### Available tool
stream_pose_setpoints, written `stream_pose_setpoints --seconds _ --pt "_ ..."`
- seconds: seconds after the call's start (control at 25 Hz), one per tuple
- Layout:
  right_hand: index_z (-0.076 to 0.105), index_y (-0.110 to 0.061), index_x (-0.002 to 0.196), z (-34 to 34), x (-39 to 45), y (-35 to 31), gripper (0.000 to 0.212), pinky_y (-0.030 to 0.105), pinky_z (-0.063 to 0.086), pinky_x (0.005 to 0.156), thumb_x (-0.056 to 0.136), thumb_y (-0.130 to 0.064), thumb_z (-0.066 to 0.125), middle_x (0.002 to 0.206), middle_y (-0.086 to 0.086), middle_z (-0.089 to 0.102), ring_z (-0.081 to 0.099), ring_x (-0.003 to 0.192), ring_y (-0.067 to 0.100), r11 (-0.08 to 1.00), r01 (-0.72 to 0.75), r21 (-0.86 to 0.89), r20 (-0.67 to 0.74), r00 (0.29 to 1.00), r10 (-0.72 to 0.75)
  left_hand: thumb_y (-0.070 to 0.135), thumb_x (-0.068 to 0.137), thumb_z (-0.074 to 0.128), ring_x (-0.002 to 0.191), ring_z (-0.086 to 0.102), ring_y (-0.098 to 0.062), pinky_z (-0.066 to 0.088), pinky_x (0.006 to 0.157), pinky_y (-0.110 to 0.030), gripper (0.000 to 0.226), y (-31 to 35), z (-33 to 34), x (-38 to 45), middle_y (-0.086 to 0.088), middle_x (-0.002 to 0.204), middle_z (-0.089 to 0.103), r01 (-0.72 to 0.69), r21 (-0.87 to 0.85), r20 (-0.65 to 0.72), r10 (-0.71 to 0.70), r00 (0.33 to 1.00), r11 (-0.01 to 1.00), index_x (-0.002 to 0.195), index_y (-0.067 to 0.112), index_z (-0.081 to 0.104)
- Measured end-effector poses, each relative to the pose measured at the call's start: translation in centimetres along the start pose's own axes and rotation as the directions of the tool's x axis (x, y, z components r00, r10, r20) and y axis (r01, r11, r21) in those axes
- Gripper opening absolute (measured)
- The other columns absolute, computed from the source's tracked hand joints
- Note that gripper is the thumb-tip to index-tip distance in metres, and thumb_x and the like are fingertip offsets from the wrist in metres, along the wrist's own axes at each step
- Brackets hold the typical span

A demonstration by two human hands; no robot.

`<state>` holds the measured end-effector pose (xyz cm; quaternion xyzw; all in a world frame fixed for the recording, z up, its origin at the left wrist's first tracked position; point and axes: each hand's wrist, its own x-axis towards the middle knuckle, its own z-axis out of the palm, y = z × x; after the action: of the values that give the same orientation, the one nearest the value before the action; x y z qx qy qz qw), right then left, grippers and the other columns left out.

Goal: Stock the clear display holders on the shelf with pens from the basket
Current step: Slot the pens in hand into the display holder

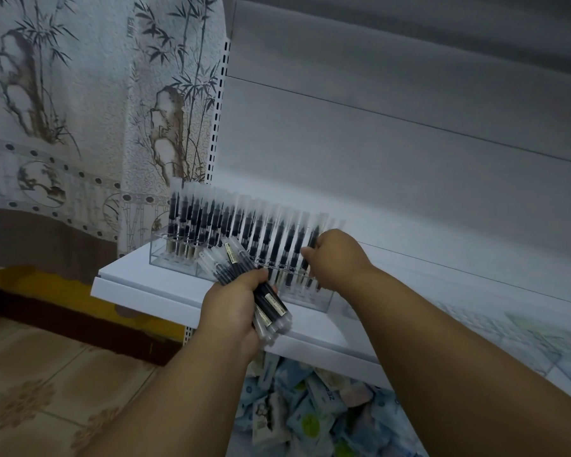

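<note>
Head view, centre of the frame: the left hand grips a fanned bundle of pens (black barrels, clear caps) just in front of the clear display holders on the white shelf. Right of it, the right hand has its fingers curled round one upright pen in the holders' front row. Wrapped packets lie below the shelf.

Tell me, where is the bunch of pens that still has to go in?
The bunch of pens is gripped in the left hand, low in the middle of the head view, just in front of the clear holders on the white shelf.
</note>
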<state>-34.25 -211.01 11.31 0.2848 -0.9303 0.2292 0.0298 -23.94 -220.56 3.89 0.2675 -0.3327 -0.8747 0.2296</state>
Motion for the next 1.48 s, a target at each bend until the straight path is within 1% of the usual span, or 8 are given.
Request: stream_pose_setpoints --seconds 0.16,0.4,0.52,0.64,0.8,0.96,1.12,1.48 --pt "0.042 -0.011 0.057 0.8 -0.1 -0.5 0.049 0.025 0.031 0.047 0.096 -0.035 0.060 0.054 0.003 0.048 0.046 0.050 0.016 0.995 -0.037 -0.097 -0.048 0.998 0.032 0.018 0.082 0.075 0.059 0.063 -0.029 0.052 0.044 -0.036 0.038 0.0 -0.2 0.2 -0.015 0.084 0.068 0.004 0.026 0.001 -0.004 1.000 1.000 0.113 -0.002 0.066" --pt "0.055 -0.012 0.066 1.3 -1.3 0.1 0.048 0.028 0.046 0.062 0.097 -0.049 0.049 0.062 0.002 0.058 0.058 0.061 0.020 0.996 -0.032 0.085 -0.249 0.967 0.052 0.017 0.081 0.076 0.058 0.064 -0.030 0.054 0.048 -0.038 0.038 0.2 -0.4 -0.1 -0.018 0.083 0.068 0.003 0.038 0.029 -0.004 1.000 0.999 0.110 -0.005 0.066" --pt "0.065 -0.011 0.074 1.3 -2.5 -2.2 0.038 0.031 0.047 0.065 0.096 -0.041 0.056 0.066 0.002 0.060 0.053 0.059 0.014 0.955 0.064 0.291 -0.048 0.997 -0.053 0.016 0.082 0.076 0.051 0.063 -0.032 0.053 0.044 -0.040 0.033 0.5 -0.4 -0.6 -0.021 0.079 0.065 -0.013 0.075 0.056 0.009 0.998 0.997 0.106 -0.005 0.065" --pt "0.072 -0.004 0.091 1.1 -2.1 -4.3 0.033 0.025 0.043 0.052 0.092 -0.037 0.065 0.062 0.006 0.059 0.048 0.046 0.012 0.927 -0.024 0.373 0.158 0.987 -0.038 0.011 0.084 0.073 0.064 0.067 -0.038 0.057 0.056 -0.058 0.020 0.4 -0.1 -1.0 -0.023 0.082 0.068 -0.090 0.136 0.075 0.081 0.994 0.987 0.101 0.002 0.068" --pt "0.072 -0.004 0.091 0.9 -1.7 -4.7 0.025 0.022 0.036 0.043 0.089 -0.029 0.071 0.057 0.005 0.056 0.046 0.042 0.013 0.888 -0.124 0.443 0.216 0.976 0.029 0.007 0.083 0.073 0.079 0.070 -0.038 0.058 0.071 -0.058 0.016 0.2 0.0 -1.1 -0.023 0.089 0.073 -0.132 0.127 0.085 0.122 0.989 0.983 0.099 0.005 0.071" --pt "0.064 -0.011 0.074 -0.3 -1.2 -3.3 0.030 0.032 0.051 0.060 0.094 -0.033 0.062 0.063 0.002 0.059 0.053 0.054 0.017 0.868 -0.031 0.495 -0.106 0.990 0.095 0.008 0.084 0.074 0.056 0.063 -0.025 0.056 0.057 -0.039 0.015 0.1 -0.1 -0.9 -0.012 0.064 0.066 -0.086 0.074 0.097 0.079 0.992 0.994 0.096 0.000 0.069" --pt "0.058 -0.009 0.085 -2.4 0.2 -0.6 0.025 0.046 0.057 0.078 0.094 -0.032 0.060 0.084 0.010 0.066 0.067 0.079 0.029 0.832 0.097 0.546 -0.401 0.902 0.158 0.008 0.083 0.075 0.058 0.063 -0.019 0.055 0.058 -0.034 0.016 0.2 0.0 -0.6 -0.004 0.060 0.067 -0.085 0.055 0.061 0.081 0.995 0.995 0.096 0.002 0.067" --pt "0.046 -0.016 0.080 -1.0 0.7 0.8 0.024 0.039 0.055 0.074 0.096 -0.030 0.057 0.082 0.012 0.065 0.067 0.080 0.028 0.891 0.186 0.414 -0.455 0.890 0.025 0.009 0.083 0.075 0.064 0.061 -0.023 0.057 0.080 -0.051 0.015 0.1 0.3 -0.5 -0.011 0.073 0.064 -0.086 0.072 0.055 0.082 0.995 0.994 0.094 0.003 0.066"
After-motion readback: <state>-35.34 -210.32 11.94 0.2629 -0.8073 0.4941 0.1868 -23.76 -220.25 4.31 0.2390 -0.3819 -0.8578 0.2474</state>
